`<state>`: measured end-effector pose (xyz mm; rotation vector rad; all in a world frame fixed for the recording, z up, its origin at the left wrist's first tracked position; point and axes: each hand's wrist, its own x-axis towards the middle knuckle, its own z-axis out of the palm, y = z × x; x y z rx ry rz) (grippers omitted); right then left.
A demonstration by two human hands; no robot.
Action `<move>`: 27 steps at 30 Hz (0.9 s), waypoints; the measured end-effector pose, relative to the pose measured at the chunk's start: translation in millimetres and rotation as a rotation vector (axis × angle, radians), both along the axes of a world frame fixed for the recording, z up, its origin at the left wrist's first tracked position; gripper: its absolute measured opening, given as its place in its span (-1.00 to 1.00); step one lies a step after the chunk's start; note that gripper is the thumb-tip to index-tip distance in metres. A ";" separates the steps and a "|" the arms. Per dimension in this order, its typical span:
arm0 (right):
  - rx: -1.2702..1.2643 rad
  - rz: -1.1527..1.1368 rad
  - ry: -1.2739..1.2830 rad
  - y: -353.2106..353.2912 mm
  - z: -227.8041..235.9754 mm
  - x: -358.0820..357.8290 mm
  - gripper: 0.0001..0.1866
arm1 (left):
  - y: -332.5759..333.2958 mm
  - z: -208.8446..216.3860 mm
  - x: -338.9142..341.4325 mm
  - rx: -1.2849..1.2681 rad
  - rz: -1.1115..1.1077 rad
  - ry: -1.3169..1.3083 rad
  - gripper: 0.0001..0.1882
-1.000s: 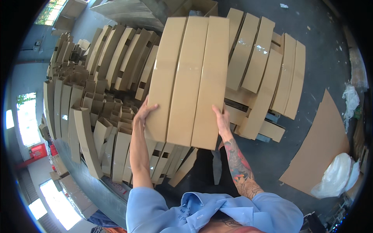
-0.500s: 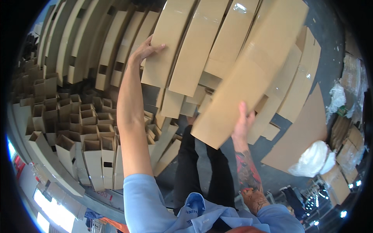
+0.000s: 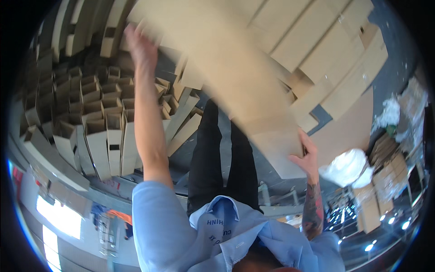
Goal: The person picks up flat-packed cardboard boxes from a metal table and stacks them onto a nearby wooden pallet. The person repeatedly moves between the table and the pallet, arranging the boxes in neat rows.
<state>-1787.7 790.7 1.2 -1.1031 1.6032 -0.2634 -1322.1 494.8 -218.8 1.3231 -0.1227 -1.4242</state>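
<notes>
A long flat cardboard box (image 3: 226, 77), blurred by motion, slants across the view from the upper left down to the right. My right hand (image 3: 308, 156) grips its near end at the right corner, with the thumb and fingers around the edge. My left hand (image 3: 142, 47) is raised at the box's far left end, against or close to its edge. Its fingers are smeared, so their hold on the box is unclear. Under and beyond the box lie rows of similar long cardboard boxes (image 3: 312, 41).
Many open upright cardboard boxes (image 3: 97, 129) stand packed together on the left. More long boxes (image 3: 61, 29) line the far left. A flat cardboard sheet (image 3: 344, 129) and a white plastic bundle (image 3: 346, 167) lie on the right. Wrapped plastic (image 3: 392, 113) lies farther right.
The long box has swung from slanting up right to slanting up left. My left hand has moved left, off a box in the row, to its far end. My right hand shifted right.
</notes>
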 end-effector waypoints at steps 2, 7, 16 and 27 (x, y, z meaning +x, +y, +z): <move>0.002 0.207 -0.084 0.8 -15.5 12.0 -0.05 | 62.6 15.3 34.0 0.015 -0.031 0.136 -0.38; 0.273 0.211 -0.257 8.4 -53.3 2.8 -0.04 | 226.2 10.6 69.4 0.244 -0.120 0.184 -0.42; 0.553 0.362 0.006 75.3 -47.2 -95.9 0.12 | 331.8 -21.8 -61.9 0.525 -0.297 0.201 -0.43; 0.364 -0.709 -0.202 263.5 30.3 -108.8 0.08 | 409.9 -28.0 -319.4 1.119 -0.690 0.463 0.33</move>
